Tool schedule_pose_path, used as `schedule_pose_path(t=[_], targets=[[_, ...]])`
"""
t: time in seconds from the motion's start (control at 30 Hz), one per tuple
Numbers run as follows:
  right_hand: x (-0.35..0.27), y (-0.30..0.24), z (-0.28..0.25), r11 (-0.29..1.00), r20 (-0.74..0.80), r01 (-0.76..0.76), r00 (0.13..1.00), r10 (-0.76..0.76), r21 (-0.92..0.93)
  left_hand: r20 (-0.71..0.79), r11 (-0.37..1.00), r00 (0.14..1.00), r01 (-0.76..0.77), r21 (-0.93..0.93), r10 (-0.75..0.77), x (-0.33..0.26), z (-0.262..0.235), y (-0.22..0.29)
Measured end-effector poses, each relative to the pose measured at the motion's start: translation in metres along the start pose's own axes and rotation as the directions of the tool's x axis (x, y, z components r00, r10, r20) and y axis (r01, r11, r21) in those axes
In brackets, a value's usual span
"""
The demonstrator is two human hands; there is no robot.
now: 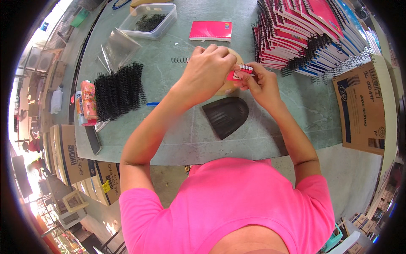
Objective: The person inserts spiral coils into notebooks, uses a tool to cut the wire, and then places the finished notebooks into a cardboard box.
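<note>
- A small pink notebook with a black wire spiral along its top edge (237, 74) sits above the middle of the grey-green stone tabletop (186, 139), held between both hands, just in front of a pale round roll (230, 86) that is mostly hidden behind them.
- The left hand (208, 70) arches over the little notebook from the left, its fingers curled down and closed at the spiral edge; whether they pinch the wire or the cover cannot be told.
- The right hand (261, 84) grips the notebook's right side, thumb and fingers closed on it.
- A black ribbed dome-shaped plastic piece (226, 115) lies flat on the table just near of the hands.
- A loose black wire coil (181, 59) lies just left of the left hand.
- A flat pink notebook (210, 31) lies farther off, beyond the hands.
- A big stack of spiral-bound notebooks with red and blue covers (308, 34) fills the far right.
- A pile of black spiral bindings (119, 89) lies on the left, with a clear plastic tub holding more coils (148, 20) at the far left.
- A brown cardboard box (366, 108) rests at the right edge.
</note>
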State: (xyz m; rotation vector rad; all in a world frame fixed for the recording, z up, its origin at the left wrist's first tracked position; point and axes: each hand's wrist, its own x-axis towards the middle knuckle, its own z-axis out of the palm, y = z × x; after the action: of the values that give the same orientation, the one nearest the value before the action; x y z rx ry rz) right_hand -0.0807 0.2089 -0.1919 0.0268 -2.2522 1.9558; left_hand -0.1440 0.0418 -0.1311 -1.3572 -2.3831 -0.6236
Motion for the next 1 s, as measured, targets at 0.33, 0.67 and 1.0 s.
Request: schedule_pose_path(t=[0.33,0.67,1.0], targets=[[0.002,-0.001,-0.004,0.998,-0.002,-0.042,0.999,0.042,-0.049,0.043,0.951,0.998,-0.027,-0.307,0.042,0.009,0.013,0.001],[0.001,0.011,-0.008,0.983,-0.019,0.060,0.998,-0.065,-0.174,0.043,0.936,0.994,-0.082,-0.344,0.102,0.017,0.021,0.006],[-0.004,0.005,-0.005,0.961,-0.033,0.117,0.991,-0.129,-0.250,0.022,0.923,0.998,-0.039,-0.384,0.052,0.012,0.019,0.008]])
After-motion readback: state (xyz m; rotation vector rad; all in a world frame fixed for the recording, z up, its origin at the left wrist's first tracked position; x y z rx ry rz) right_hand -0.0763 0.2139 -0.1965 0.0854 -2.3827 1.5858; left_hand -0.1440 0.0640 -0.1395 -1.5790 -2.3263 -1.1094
